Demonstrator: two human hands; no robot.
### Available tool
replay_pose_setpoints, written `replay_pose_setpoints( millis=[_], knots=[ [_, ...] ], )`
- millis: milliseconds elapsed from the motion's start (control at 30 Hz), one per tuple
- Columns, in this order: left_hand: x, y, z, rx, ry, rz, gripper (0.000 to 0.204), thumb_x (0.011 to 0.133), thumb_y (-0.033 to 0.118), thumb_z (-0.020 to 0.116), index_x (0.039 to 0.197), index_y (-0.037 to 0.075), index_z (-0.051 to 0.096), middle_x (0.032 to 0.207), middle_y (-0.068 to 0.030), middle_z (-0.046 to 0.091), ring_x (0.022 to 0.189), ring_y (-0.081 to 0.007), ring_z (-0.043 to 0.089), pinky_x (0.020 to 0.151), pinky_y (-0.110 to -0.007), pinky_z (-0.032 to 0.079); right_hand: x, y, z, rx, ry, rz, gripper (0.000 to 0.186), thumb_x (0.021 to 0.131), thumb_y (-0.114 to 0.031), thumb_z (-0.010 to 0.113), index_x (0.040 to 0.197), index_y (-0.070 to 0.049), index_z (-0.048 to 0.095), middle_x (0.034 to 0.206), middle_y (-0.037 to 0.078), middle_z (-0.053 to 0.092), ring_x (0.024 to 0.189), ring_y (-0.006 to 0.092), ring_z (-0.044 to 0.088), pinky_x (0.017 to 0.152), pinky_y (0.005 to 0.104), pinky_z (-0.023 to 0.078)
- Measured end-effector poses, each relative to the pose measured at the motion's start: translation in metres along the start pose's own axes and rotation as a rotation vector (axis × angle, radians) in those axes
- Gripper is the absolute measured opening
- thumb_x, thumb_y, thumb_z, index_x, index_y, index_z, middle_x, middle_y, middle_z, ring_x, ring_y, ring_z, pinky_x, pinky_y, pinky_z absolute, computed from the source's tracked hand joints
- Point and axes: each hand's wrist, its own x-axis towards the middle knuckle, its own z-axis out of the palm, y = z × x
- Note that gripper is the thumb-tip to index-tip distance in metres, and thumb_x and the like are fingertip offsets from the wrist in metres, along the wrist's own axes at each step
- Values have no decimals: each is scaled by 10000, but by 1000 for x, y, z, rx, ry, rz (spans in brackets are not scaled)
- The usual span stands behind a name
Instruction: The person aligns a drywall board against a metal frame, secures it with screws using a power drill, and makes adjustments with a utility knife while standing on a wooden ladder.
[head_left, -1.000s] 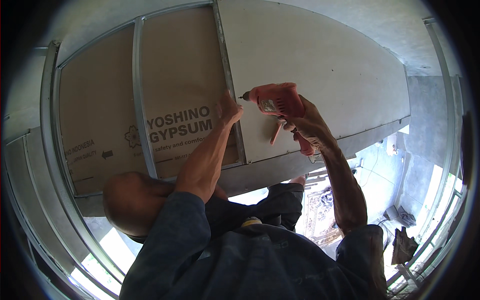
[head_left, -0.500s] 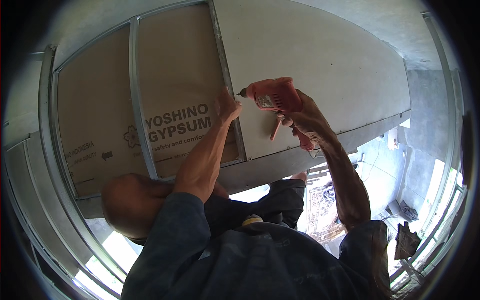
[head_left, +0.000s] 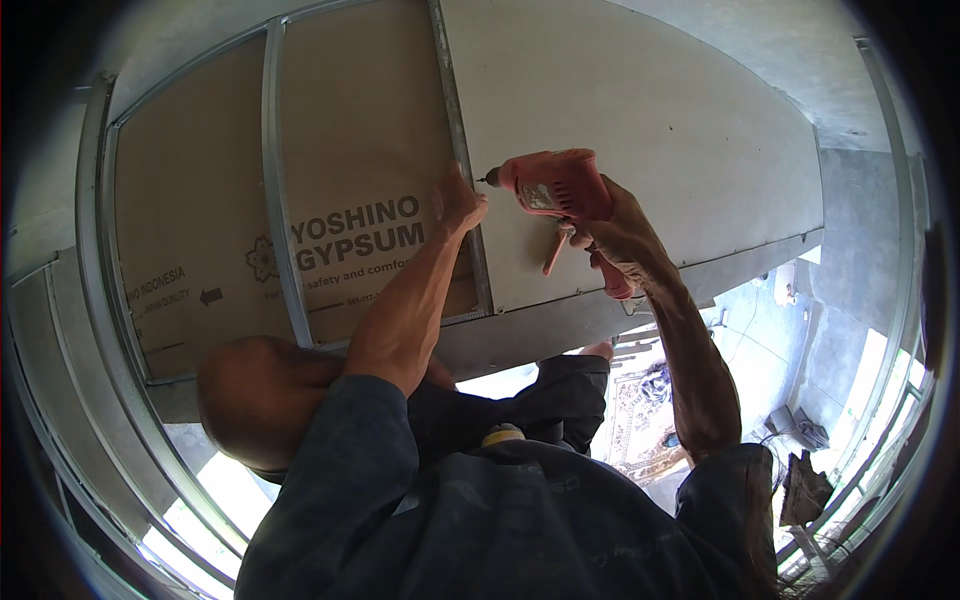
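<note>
A red power drill point(head_left: 558, 185) with an orange side handle point(head_left: 554, 250) is gripped in my right hand point(head_left: 622, 238). Its bit points left, its tip close to the metal stud point(head_left: 446, 80) at the edge of the pale board point(head_left: 610, 110). My left hand point(head_left: 462, 203) is closed around that stud, just left of the bit. Some of its fingers are hidden behind the stud. Left of the stud lies brown printed gypsum board point(head_left: 350, 110), crossed by another metal stud point(head_left: 272, 130). Whether the bit touches metal cannot be made out.
A grey ledge point(head_left: 550, 328) runs below the boards. Left of my body is what looks like a bare bent knee point(head_left: 250, 400). Far below at right lies a patterned rug point(head_left: 630, 410) on the floor. Metal framing point(head_left: 95, 230) rises at the left edge.
The view has shifted slightly. Both hands and the drill stay in nearly the same place against the stud, with the drill still held in my right hand.
</note>
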Motion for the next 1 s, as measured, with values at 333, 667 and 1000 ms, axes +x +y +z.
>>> replay_pose_setpoints(
  millis=[333,667,1000],
  knots=[
    [-2,4,-3,19,-26,-13,596,731,115,850,1211,-17,524,1146,-234,660,1108,-379,662,923,-448,552,-1,3,-1,5,14,10,588,640,27,605,1225,3,548,872,87,639,552,119,575,472,280,531],
    [2,-2,6,-6,-38,-30,666,739,118,841,1299,-13,505,1225,-243,632,1162,-378,636,970,-451,529,6,-8,-6,-131,-40,26,625,688,-59,636,1300,-7,524,964,117,641,686,169,638,521,315,561],
    [-1,0,1,-36,-7,-30,546,723,71,834,1168,1,525,1119,-232,663,1081,-401,663,906,-475,548,20,-34,-19,-285,-151,36,661,653,-44,595,1310,-43,528,988,148,659,700,187,672,511,327,532]
  ],
)
